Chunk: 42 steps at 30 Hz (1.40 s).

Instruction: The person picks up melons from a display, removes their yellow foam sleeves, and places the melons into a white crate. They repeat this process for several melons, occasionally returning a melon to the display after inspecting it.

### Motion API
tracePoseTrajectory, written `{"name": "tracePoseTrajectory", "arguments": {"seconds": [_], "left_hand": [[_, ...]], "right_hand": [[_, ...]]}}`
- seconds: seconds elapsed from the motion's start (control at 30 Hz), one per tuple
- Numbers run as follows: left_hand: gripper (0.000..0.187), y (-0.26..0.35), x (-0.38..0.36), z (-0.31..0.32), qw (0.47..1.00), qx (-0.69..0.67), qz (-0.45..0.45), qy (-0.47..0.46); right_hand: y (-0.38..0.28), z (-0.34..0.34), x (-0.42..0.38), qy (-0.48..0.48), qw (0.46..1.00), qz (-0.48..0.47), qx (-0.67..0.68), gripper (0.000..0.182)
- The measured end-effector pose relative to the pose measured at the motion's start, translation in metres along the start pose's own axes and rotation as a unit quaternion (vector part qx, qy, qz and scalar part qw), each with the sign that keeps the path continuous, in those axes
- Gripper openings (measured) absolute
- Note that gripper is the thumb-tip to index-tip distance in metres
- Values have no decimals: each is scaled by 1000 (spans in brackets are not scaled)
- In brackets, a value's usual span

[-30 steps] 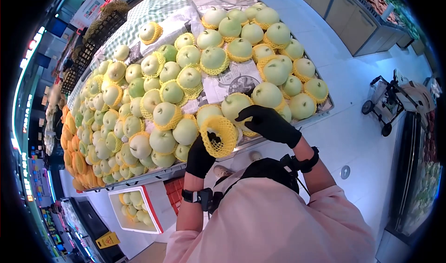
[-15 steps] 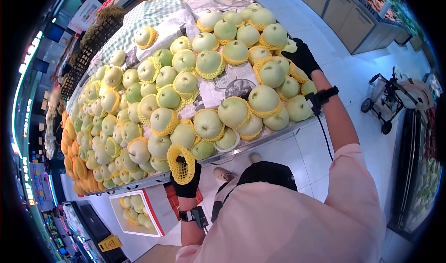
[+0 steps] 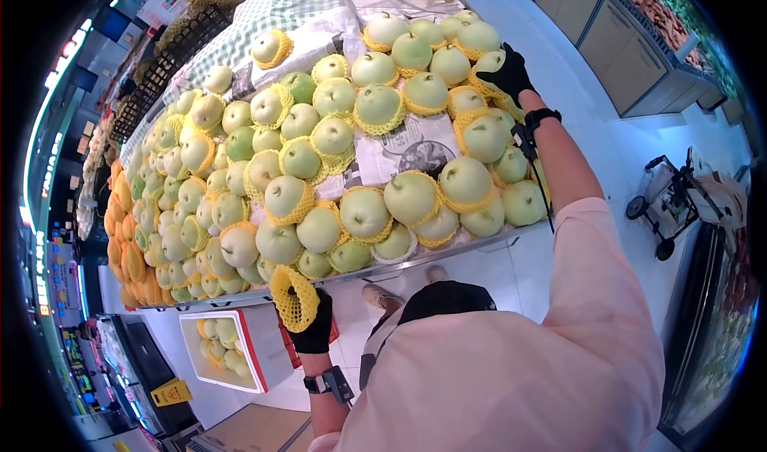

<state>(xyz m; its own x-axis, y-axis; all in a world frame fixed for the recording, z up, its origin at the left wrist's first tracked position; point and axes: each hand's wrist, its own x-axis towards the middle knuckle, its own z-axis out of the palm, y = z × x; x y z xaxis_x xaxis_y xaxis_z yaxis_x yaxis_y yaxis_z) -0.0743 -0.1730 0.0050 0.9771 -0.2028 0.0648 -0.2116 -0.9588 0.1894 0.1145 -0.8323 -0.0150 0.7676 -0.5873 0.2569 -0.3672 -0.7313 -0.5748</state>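
Observation:
My left hand [image 3: 313, 330], in a black glove, grips an empty yellow foam net sleeve [image 3: 293, 297] below the front edge of the display table [image 3: 447, 254]. My right hand [image 3: 506, 73], also gloved, reaches far across the pile and rests on a pale green pear [image 3: 489, 62] at the back right. Many pale green pears [image 3: 363, 210] in yellow nets cover the table. One pear [image 3: 409, 197] sits near the front edge.
A red-rimmed white box [image 3: 232, 350] with more pears stands on the floor at lower left. Orange fruit [image 3: 124, 260] lines the far left of the display. A cart [image 3: 679, 192] stands on the white floor at right. Newspaper [image 3: 407, 144] shows between pears.
My right hand moved from the front pears up to the back right of the pile. My left hand, still holding the net sleeve, dropped below the table edge.

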Motion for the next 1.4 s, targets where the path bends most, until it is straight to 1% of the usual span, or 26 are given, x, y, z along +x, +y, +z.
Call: {"name": "tracePoseTrajectory", "arguments": {"seconds": [0.03, 0.13, 0.17, 0.27, 0.3, 0.37, 0.4, 0.47, 0.57, 0.6, 0.7, 0.8, 0.87, 0.9, 0.93, 0.97, 1.03, 1.07, 1.1, 1.13, 1.17, 1.2, 1.27, 1.33, 1.37, 1.4], "left_hand": [[41, 3, 0, -3, 1000, 19, 5, 8], [41, 18, 0, -19, 999, 33, 1, 22], [41, 21, 1, -20, 996, 55, 14, 63], [40, 28, 5, -26, 998, 53, 7, 40], [38, 26, 6, -23, 997, 62, 18, 47], [33, 20, 10, -18, 994, 78, 41, 59], [34, 21, 10, -16, 999, 30, 8, 35], [36, 33, 15, -22, 996, -68, -59, -12], [34, 35, 14, -29, 998, -65, 0, 3], [34, 35, 15, -29, 998, -66, -4, 0], [33, 28, 21, -21, 998, -60, 6, -1], [33, 19, 25, -9, 998, -27, 53, -7], [33, 29, 30, -17, 996, 4, 82, -40], [34, 37, 30, -19, 995, -21, 93, -9], [35, 43, 33, -17, 935, -353, -1, -38], [37, 50, 38, -17, 759, -640, -97, -63], [46, 66, 40, -27, 909, -415, 35, -19], [50, 75, 41, -33, 952, -293, 87, 27], [51, 80, 42, -30, 913, -405, 54, -9], [51, 79, 44, -22, 829, -556, 19, -60], [51, 80, 45, -16, 718, -688, -31, -98], [49, 81, 47, -15, 640, -758, -34, -121], [46, 87, 52, -18, 461, -870, -56, -169], [41, 80, 57, -1, 315, -921, -139, -180], [38, 77, 61, 6, 278, -925, -155, -209], [41, 73, 61, 11, 340, -908, -133, -206]], "right_hand": [[-3, 0, 0, 5, 1000, -16, -5, 110], [-8, 1, -6, -34, 998, 14, -51, 113], [-5, 5, -8, -17, 997, -11, -68, 112], [-5, 6, -10, -7, 998, -14, -69, 106], [-6, 7, -10, -4, 999, -8, -53, 99], [-9, 7, -11, 10, 998, -6, -61, 95], [-10, 6, -12, 18, 998, -4, -65, 94], [-12, 1, -17, 28, 999, -14, -30, 93], [-20, -16, -22, 6, 997, -38, 62, 91], [-23, -23, -24, -7, 994, -46, 100, 91], [-33, -44, -39, 71, 985, -19, 158, 87], [-32, -63, -50, 109, 953, 1, 282, 79], [-49, -93, -71, 56, 916, 26, 396, 72], [-59, -108, -85, 39, 887, 39, 458, 71], [-66, -121, -98, 22, 854, 52, 517, 69], [-68, -127, -109, 6, 838, 56, 542, 64], [-69, -133, -125, -34, 803, 47, 593, 61], [-71, -134, -134, -59, 782, 44, 619, 60], [-75, -133, -144, -93, 750, 42, 653, 56], [-80, -130, -158, -125, 709, 50, 692, 57], [-86, -127, -170, -158, 664, 59, 729, 57], [-91, -123, -182, -189, 615, 67, 763, 57], [-90, -103, -207, -196, 569, 112, 791, 59], [-93, -82, -229, -210, 513, 161, 817, 58], [-104, -82, -241, -212, 518, 166, 812, 58], [-100, -71, -249, -231, 481, 194, 823, 63]]}}
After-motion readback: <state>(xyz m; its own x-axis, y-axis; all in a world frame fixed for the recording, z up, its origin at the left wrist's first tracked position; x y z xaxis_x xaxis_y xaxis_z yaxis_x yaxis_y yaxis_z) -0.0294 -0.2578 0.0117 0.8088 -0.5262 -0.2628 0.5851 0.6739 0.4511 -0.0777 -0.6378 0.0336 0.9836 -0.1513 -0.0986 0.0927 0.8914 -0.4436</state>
